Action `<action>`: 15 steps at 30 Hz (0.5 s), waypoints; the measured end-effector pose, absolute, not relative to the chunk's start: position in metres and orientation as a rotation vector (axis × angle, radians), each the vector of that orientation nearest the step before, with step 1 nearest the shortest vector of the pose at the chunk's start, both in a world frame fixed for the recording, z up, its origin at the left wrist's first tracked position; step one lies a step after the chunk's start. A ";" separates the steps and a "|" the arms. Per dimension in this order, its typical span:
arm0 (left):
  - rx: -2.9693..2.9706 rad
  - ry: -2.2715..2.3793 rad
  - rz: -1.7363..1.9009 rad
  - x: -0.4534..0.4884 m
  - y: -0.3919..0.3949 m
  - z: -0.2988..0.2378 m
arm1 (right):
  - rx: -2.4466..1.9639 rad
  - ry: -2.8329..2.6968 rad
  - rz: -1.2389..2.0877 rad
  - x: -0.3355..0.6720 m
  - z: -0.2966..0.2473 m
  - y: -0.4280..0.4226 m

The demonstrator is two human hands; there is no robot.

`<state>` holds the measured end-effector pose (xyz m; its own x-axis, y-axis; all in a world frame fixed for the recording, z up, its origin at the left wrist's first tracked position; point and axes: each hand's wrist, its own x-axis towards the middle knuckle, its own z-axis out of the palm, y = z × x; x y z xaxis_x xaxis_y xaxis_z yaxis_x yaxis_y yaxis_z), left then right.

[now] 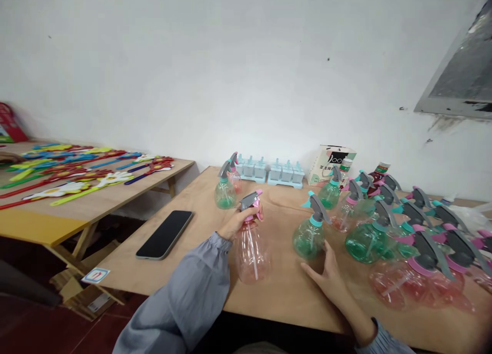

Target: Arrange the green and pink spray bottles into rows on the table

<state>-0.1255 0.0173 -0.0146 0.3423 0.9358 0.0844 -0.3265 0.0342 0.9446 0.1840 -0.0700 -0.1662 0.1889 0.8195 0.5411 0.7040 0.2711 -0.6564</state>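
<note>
My left hand is wrapped round the neck of a pink see-through spray bottle with a grey trigger, which stands upright on the wooden table. My right hand lies open on the table with fingers stretched out, just in front of a green spray bottle with a teal collar; I cannot tell if it touches it. Both arms wear grey sleeves.
Several more green and pink spray bottles crowd the table's right side. Two stand at the back by light blue ice-lolly moulds and a small box. A black phone lies at the left. A second table holds coloured plastic clappers.
</note>
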 end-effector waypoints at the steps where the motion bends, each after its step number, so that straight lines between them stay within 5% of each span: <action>1: 1.133 0.702 1.086 -0.126 0.017 -0.014 | -1.486 -1.580 0.082 0.185 -0.166 -0.073; 15: 1.196 0.646 1.065 -0.124 0.013 -0.009 | -1.610 -1.734 -0.161 0.181 -0.160 -0.079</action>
<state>-0.1244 0.0128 -0.0088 0.3988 0.9085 0.1246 -0.3101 0.0057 0.9507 0.1812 -0.0794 -0.1603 0.0740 0.8052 0.5884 0.8998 0.2006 -0.3875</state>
